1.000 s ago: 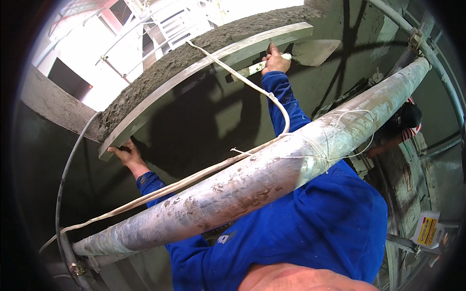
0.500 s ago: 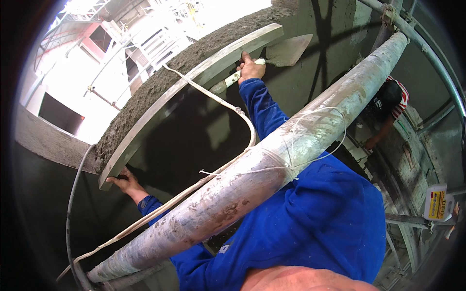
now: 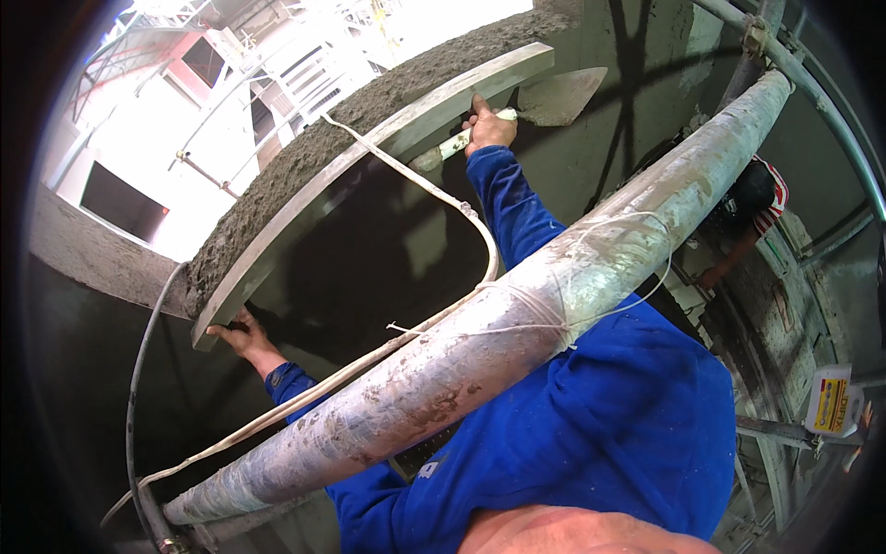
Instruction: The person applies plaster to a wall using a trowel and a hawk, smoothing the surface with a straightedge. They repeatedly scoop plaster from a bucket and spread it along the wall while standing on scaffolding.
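A long pale straightedge [image 3: 305, 203] lies along the face of a wall top, just under rough wet mortar [image 3: 268, 198]; it looks curved through the lens. At its lower left end my left hand [image 3: 247, 340] grips it, thumb in front and fingers partly hidden behind. Farther up, my right hand [image 3: 491, 131] is closed round a trowel's pale handle [image 3: 452, 146], its thumb up against the straightedge's underside. The trowel's blade [image 3: 563, 98] points up and right, smeared with mortar. Below the straightedge is the dark, smooth wall face [image 3: 341, 240].
A thick, mortar-stained pipe [image 3: 443, 355] crosses in front of my body, over my arms, with cord tied round it. A pale cable [image 3: 415, 185] loops over the straightedge. Scaffold tubes [image 3: 821, 92] stand right. Below them a co-worker's striped sleeve [image 3: 773, 194] shows near a white container [image 3: 833, 402].
The whole view has shifted a little, with most things now slightly farther right. Both hands keep their grips, and the straightedge stays practically in place against the wall.
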`<state>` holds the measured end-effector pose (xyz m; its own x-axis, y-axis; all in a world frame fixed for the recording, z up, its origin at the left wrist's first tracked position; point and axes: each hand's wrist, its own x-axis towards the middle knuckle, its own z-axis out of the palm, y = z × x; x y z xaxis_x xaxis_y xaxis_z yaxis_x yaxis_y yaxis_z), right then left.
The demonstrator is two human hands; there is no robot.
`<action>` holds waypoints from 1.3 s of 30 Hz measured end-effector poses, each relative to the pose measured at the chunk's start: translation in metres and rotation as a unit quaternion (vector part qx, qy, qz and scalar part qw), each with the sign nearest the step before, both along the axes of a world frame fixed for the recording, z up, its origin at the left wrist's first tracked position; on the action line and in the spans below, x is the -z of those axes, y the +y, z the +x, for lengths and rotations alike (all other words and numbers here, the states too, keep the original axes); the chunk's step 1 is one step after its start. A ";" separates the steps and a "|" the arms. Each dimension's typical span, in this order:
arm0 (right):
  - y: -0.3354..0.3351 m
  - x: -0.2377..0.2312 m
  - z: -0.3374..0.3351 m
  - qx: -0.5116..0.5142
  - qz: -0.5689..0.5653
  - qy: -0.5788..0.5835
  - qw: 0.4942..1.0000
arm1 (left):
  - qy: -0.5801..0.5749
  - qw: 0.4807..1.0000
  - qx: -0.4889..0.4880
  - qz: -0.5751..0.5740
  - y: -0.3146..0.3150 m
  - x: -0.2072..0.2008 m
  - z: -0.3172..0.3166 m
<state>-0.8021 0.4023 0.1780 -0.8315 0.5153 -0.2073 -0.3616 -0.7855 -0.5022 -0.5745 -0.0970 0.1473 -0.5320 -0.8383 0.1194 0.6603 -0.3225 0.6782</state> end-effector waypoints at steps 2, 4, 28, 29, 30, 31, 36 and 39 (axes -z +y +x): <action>0.000 0.002 -0.002 -0.010 -0.011 0.021 1.000 | 0.010 1.000 -0.010 -0.006 0.007 -0.005 0.000; 0.000 0.005 -0.004 -0.015 -0.014 0.023 1.000 | 0.043 0.999 0.009 -0.021 0.013 -0.010 0.000; 0.012 0.038 -0.039 -0.138 -0.015 0.115 0.984 | -0.257 0.843 -0.424 -0.211 0.090 -0.013 -0.015; 0.013 0.039 -0.039 -0.161 -0.004 0.136 0.977 | -0.242 0.848 -0.420 -0.213 0.089 -0.014 -0.015; 0.015 0.039 -0.039 -0.163 0.009 0.113 0.980 | -0.233 0.852 -0.418 -0.211 0.089 -0.017 -0.016; 0.016 0.038 -0.039 -0.171 0.018 0.106 0.979 | -0.239 0.860 -0.402 -0.203 0.090 -0.020 -0.016; 0.020 0.035 -0.035 -0.213 0.035 0.093 0.972 | -0.281 0.871 -0.379 -0.136 0.105 -0.042 -0.015; 0.021 0.032 -0.033 -0.216 0.029 0.120 0.968 | -0.289 0.864 -0.385 -0.146 0.109 -0.054 -0.013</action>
